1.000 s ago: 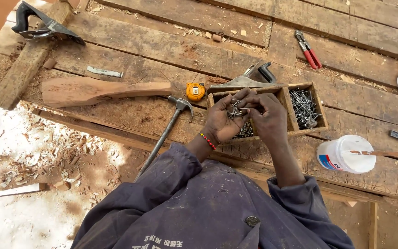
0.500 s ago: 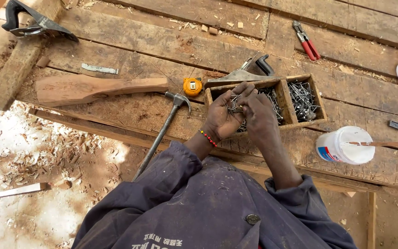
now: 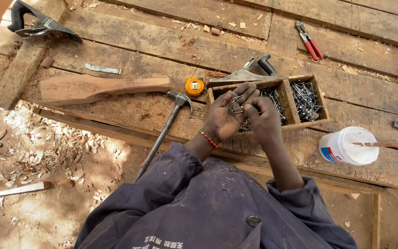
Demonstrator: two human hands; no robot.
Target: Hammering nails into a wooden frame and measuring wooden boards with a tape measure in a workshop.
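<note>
Right now the left hand (image 3: pixel 224 117) cups a bunch of nails (image 3: pixel 234 107) over the wooden nail box (image 3: pixel 287 99) while the right hand (image 3: pixel 260 113) pinches one out, which needs a fine fingertip grip.

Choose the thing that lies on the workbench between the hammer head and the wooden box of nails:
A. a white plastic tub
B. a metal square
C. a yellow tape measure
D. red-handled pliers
C: the yellow tape measure lies just right of the hammer head and left of the wooden box of nails.
</note>
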